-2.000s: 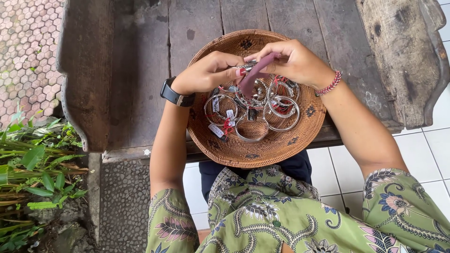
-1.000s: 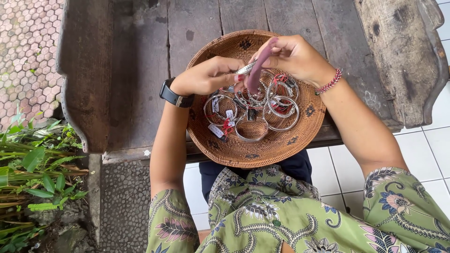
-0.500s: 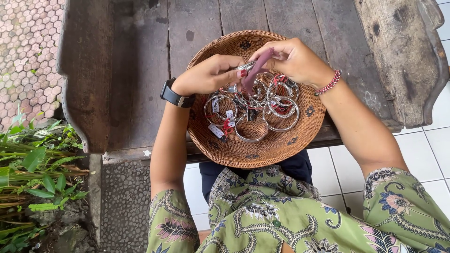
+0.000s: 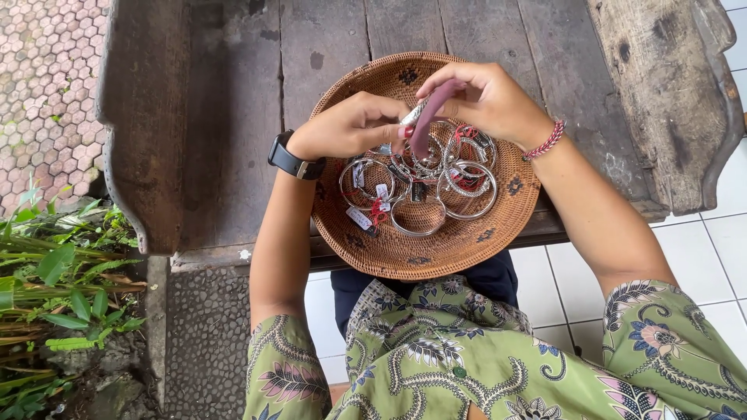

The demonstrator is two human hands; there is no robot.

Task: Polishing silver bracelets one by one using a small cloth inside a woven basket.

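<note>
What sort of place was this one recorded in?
Probably a porch or terrace outside a house: a weathered wooden bench stands between white floor tiles and patterned paving, with green plants alongside.

Soft, even daylight; sharp focus, faint shadows, no glare.

Weathered wooden bench [image 4: 233, 117], green plants [image 4: 54, 288], hexagonal paving [image 4: 47, 70], white floor tiles [image 4: 700, 249]

Hidden and cut-off parts
The left hand [image 4: 350, 124] hides most of the silver piece [image 4: 412, 115] it pinches; the tags [image 4: 360, 218] on the bangles [image 4: 418, 211] are too small to read; the wooden bench [image 4: 233, 117] runs off the top edge
</note>
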